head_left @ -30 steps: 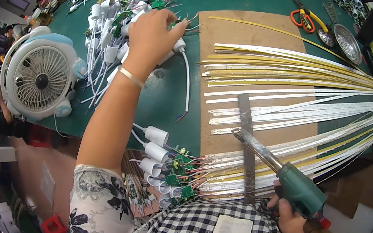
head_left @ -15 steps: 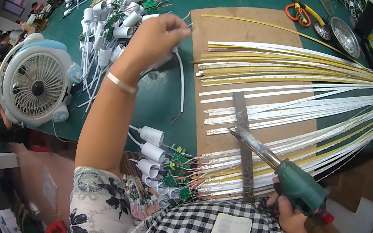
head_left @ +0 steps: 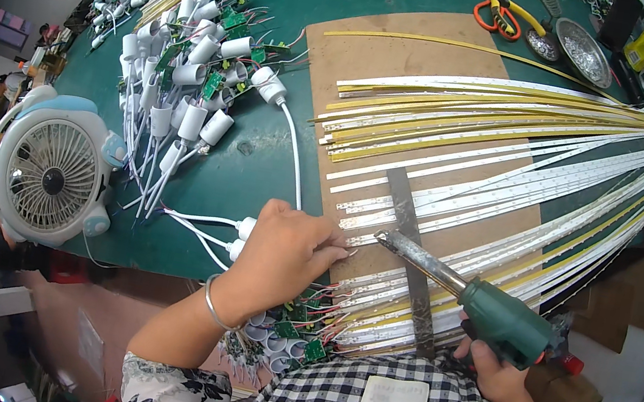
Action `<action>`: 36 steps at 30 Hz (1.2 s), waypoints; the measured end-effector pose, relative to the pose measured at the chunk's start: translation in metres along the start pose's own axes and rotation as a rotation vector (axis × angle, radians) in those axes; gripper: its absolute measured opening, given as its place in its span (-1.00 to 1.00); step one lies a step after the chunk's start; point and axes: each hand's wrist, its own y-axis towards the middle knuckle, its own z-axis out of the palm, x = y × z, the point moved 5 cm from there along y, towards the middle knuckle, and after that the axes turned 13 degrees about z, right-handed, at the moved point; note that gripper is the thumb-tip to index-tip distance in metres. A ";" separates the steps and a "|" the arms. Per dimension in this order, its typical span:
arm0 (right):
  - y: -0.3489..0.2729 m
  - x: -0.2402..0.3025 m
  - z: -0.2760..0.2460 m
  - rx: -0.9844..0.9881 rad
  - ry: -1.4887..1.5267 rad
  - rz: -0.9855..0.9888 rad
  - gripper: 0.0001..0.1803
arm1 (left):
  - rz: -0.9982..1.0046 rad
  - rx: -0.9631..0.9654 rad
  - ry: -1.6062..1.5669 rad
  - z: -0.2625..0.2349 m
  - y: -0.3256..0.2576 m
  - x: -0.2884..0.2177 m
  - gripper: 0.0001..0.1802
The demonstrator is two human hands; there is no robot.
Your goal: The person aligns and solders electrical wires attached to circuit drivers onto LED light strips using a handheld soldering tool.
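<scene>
My left hand (head_left: pixel 287 251) is low over the front edge of the cardboard. Its thumb and fingers are pinched together beside the left end of a white LED strip (head_left: pixel 385 234); what lies between them is too small to make out. My right hand (head_left: pixel 494 373) grips a green soldering gun (head_left: pixel 503 323), whose metal barrel points left with its tip near the same strip ends. Beneath the barrel a dark flat metal bar (head_left: pixel 416 295) lies across the strips. Next to my left wrist, white cylindrical housings (head_left: pixel 256 331) with green circuit boards (head_left: pixel 314 350) are wired to the nearest strips.
A pile of white housings (head_left: pixel 191 122) with cables and boards covers the table's left side. Beyond the cardboard (head_left: pixel 420 33) are orange-handled scissors (head_left: pixel 496 18), pliers (head_left: pixel 527 15) and a metal dish (head_left: pixel 582 53). A fan (head_left: pixel 55 175) stands at left; another person works at far left.
My left hand has come down and nearer, from the housing pile to the strip ends, and its fingers are pinched. The soldering gun has shifted slightly left. The view has moved a little.
</scene>
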 end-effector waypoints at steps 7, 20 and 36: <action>-0.001 -0.001 0.001 0.008 -0.011 0.022 -0.45 | 0.049 -0.071 0.184 0.002 -0.002 -0.001 -0.93; 0.001 -0.002 -0.002 -0.023 -0.041 -0.003 -0.62 | 0.356 -0.202 0.291 -0.003 -0.007 -0.008 -0.70; 0.006 0.015 0.010 -0.024 -0.337 -0.051 -0.72 | 0.426 -0.141 0.336 0.005 -0.010 -0.013 -0.85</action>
